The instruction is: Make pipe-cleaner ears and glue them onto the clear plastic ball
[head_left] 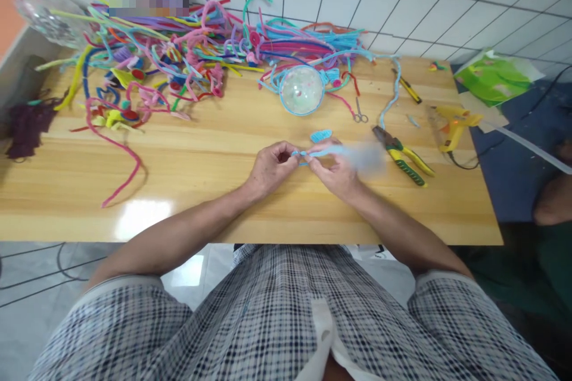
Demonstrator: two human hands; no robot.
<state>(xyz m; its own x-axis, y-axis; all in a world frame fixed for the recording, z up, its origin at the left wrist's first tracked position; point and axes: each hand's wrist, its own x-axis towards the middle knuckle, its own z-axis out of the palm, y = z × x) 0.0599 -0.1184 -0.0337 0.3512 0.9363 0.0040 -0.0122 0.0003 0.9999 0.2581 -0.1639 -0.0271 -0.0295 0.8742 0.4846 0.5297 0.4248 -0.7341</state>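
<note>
Between my two hands, above the near middle of the table, is a light blue pipe cleaner (328, 151). My left hand (273, 168) pinches its bent end between thumb and forefinger. Close beside it, my right hand (334, 171) grips the same pipe cleaner, whose free end sticks out to the right and is smeared by motion. A small coiled blue pipe-cleaner piece (321, 135) lies on the table just beyond my right hand. To the right rest pliers (404, 158) with yellow and green handles.
Piled pipe cleaners (179, 53) in many colours fill the back left. Further back are a clear round bowl (302, 90), small scissors (358, 113) and a yellow utility knife (407, 86). A yellow glue gun (451, 125) sits at the right edge, where another person's arm (554, 199) shows.
</note>
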